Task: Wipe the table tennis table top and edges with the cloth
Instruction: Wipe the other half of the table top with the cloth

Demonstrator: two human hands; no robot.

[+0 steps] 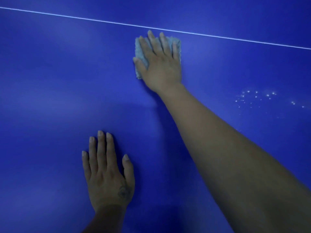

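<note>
The blue table tennis table top (58, 78) fills the whole view. A small folded pale grey-blue cloth (140, 52) lies flat on it, just below the thin white line. My right hand (160, 61) presses flat on the cloth with fingers spread, arm stretched out from the lower right. Most of the cloth is hidden under the palm. My left hand (107, 172) rests flat on the bare table nearer to me, fingers apart, holding nothing.
A thin white line (218, 36) runs across the table from upper left to right, just beyond the cloth. A scatter of small shiny droplets or specks (257, 98) sits on the surface at the right. No table edge is in view.
</note>
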